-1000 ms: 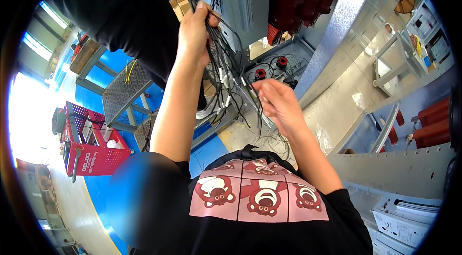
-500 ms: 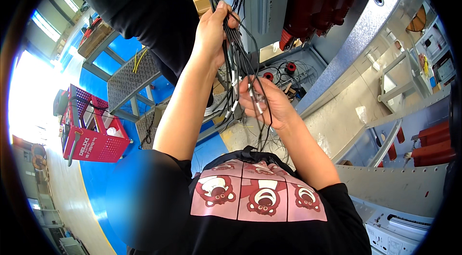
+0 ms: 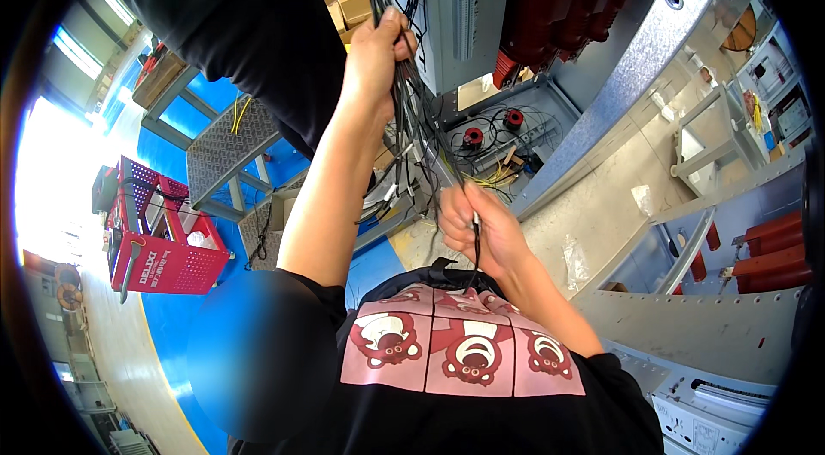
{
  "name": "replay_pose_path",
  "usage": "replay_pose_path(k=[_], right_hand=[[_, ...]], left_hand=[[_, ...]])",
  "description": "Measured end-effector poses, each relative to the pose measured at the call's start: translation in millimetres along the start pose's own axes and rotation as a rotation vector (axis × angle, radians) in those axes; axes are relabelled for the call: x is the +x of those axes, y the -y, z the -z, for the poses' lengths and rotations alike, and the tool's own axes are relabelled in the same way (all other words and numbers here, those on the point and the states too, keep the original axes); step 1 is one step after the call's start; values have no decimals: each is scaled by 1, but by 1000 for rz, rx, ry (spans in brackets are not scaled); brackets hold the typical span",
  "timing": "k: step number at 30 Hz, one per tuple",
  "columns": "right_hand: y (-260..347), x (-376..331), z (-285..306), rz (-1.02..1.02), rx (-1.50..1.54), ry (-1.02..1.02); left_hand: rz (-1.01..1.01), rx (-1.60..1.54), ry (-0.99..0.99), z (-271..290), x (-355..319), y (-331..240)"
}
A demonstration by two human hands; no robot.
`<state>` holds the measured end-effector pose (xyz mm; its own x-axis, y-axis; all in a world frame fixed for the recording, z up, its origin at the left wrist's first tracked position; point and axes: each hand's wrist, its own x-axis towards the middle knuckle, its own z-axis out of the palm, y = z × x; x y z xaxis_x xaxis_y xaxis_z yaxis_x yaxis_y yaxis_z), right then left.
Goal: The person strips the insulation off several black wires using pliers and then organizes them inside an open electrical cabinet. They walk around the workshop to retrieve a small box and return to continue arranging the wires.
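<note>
My left hand (image 3: 378, 64) is wrapped round a bundle of thin black wires (image 3: 412, 107) that hangs down beside a grey metal cabinet (image 3: 464, 8). Below it, several loose wire ends with white marker sleeves (image 3: 391, 192) dangle. My right hand (image 3: 483, 230), lower and to the right, is closed on a black wire (image 3: 476, 253) with a white sleeve at the fingers. That wire's end points down toward my shirt. Between the two hands, strands run stretched at a slant.
Two red ring-shaped coils (image 3: 473, 138) lie among wires in the cabinet base. Dark red insulators (image 3: 559, 8) hang above. A person in dark trousers (image 3: 258, 42) stands at the left, by a metal step (image 3: 232, 146). A red tool cart (image 3: 168, 257) stands far left.
My right hand has moved down and away from the bundle, pulling a wire toward me. My left hand keeps its grip, and the view has shifted slightly.
</note>
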<state>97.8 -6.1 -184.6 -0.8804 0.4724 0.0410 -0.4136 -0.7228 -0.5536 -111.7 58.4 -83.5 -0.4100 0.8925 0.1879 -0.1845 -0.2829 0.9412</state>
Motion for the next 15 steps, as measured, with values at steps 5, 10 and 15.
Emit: replay_pose_path(k=[5, 10, 15], right_hand=[[-1, -22, 6, 16, 15, -95], [-3, -27, 5, 24, 46, -122], [16, -16, 4, 79, 214, -48]], left_hand=[[20, 26, -6, -14, 3, 16], [49, 108, -14, -23, 6, 23], [46, 49, 104, -19, 17, 17]])
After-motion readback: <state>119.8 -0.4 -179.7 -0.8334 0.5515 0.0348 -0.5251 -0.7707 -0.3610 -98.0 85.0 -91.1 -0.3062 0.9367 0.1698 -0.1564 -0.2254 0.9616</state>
